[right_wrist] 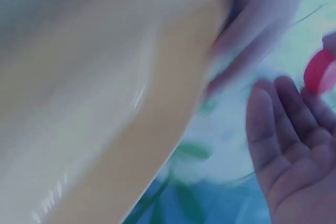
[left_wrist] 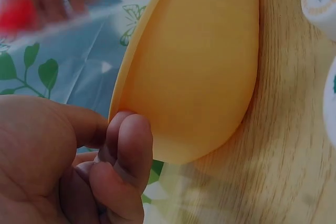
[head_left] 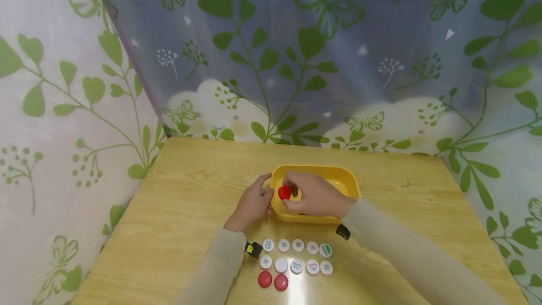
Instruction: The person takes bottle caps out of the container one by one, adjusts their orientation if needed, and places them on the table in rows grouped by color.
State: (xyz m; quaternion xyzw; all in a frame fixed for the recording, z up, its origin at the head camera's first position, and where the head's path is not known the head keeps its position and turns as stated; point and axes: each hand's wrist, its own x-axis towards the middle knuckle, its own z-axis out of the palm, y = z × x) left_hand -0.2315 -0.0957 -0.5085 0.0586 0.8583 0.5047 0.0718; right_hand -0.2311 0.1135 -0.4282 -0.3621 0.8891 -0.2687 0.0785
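Observation:
A yellow plastic basin (head_left: 345, 183) stands on the wooden table. My left hand (head_left: 251, 204) is at its left end, and in the left wrist view its fingers close about the rim of the basin (left_wrist: 194, 61). Over the left part of the basin, my right hand (head_left: 317, 196) pinches a red bottle cap (head_left: 284, 192) between thumb and fingertips. The right wrist view catches this red cap (right_wrist: 317, 72) at the fingertips, near the frame's edge. Part of the basin's inside is hidden beneath the right hand.
In front of the basin, white bottle caps (head_left: 298, 245) with printed tops lie in two rows. Two red bottle caps (head_left: 265, 279) form a shorter row nearer me. A patterned curtain (head_left: 271, 84) hangs behind the table (head_left: 190, 178).

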